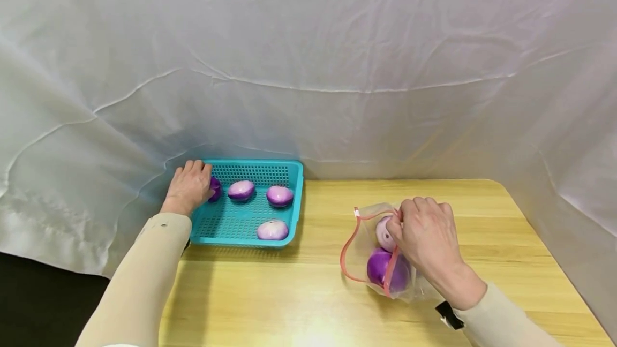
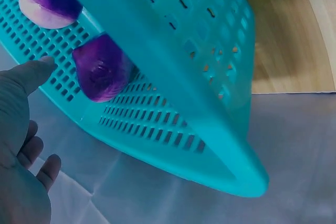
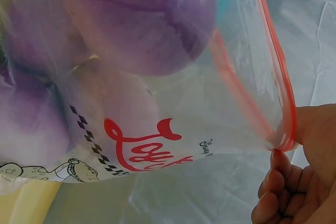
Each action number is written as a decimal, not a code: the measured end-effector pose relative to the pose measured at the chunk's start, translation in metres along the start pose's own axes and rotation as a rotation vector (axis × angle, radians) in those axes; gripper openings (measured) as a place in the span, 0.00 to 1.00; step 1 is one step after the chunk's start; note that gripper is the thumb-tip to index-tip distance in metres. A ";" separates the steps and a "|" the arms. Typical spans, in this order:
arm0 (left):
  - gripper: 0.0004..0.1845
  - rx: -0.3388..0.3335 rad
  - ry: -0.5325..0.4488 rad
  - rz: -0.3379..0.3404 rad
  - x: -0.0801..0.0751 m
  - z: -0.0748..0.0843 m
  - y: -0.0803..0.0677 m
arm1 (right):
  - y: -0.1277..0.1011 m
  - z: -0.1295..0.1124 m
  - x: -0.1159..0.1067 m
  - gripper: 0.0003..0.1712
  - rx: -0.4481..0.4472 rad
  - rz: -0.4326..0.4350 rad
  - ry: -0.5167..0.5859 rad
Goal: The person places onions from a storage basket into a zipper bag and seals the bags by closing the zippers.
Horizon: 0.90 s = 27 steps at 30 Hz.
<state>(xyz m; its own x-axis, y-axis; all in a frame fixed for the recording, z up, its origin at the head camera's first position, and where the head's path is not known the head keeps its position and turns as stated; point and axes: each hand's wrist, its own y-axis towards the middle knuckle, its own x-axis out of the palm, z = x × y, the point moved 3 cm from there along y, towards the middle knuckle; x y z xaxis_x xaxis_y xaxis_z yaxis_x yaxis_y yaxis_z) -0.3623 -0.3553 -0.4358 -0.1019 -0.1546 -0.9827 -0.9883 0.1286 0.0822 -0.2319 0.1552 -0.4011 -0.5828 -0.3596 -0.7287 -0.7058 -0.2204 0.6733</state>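
Bag point(image 1: 371, 245), clear with a red zip rim, lies on the table point(image 1: 299, 293) holding two purple onions point(image 1: 383, 269); the right hand point(image 1: 426, 234) pinches its rim. Well apart to the left, a teal basket point(image 1: 294, 197) holds four onions, and the left hand point(image 1: 189, 186) rests relaxed against the leftmost onion point(image 1: 215, 188).

A wooden table point(image 1: 482, 213) is shown, backed by a white cloth. Two things are carried directly on it. A basket point(image 1: 295, 197) is placed at the far left corner. A bag point(image 1: 359, 253) is laid to the right of the basket, nearer the front edge and well apart from the basket.
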 end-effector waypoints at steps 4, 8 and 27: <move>0.36 0.006 -0.003 -0.009 0.003 0.003 0.004 | -0.001 0.001 0.000 0.10 0.001 -0.001 -0.002; 0.36 0.014 0.002 -0.014 0.006 0.003 0.007 | 0.000 0.001 -0.002 0.10 -0.014 0.016 0.001; 0.22 0.154 0.279 -0.055 0.023 0.002 0.016 | 0.000 0.003 -0.003 0.11 0.003 -0.023 -0.009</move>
<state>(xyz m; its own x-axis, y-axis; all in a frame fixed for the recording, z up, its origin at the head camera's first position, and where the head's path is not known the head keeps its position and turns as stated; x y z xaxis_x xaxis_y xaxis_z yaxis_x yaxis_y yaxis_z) -0.3798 -0.3549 -0.4578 -0.0971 -0.4255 -0.8997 -0.9665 0.2559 -0.0167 -0.2312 0.1588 -0.3991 -0.5703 -0.3464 -0.7449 -0.7200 -0.2259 0.6562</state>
